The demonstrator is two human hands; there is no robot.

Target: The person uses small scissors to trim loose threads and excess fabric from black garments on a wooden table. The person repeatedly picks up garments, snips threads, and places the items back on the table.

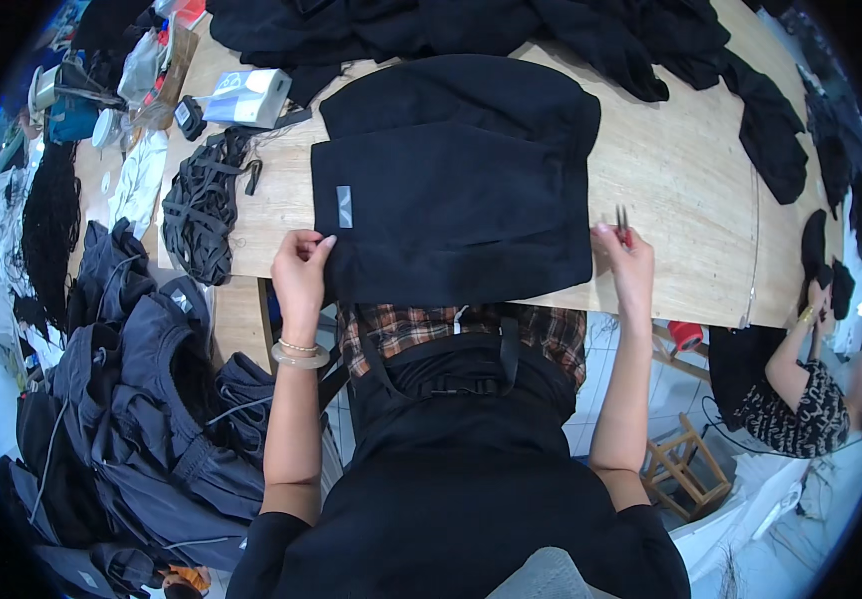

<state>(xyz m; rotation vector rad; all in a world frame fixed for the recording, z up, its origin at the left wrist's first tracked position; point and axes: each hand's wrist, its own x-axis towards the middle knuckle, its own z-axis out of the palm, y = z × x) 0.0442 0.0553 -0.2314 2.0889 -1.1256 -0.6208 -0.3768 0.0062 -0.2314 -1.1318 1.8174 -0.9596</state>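
Observation:
A black fabric garment lies folded in layers on the table in front of me, its lower part reaching over the near edge. Near its left side is a small grey rectangular patch. My left hand pinches the garment's left edge between thumb and fingers, just below that patch. At the opposite edge, my right hand is closed around small thread snips with red on the handle and the dark blades pointing away from me. Its thumb and forefinger are by the garment's right edge; whether they grip the cloth is unclear.
More black garments are heaped along the far side of the wooden table. At left are a bundle of dark straps, a blue-white box and piled dark garments. A wooden stool and another person are at right.

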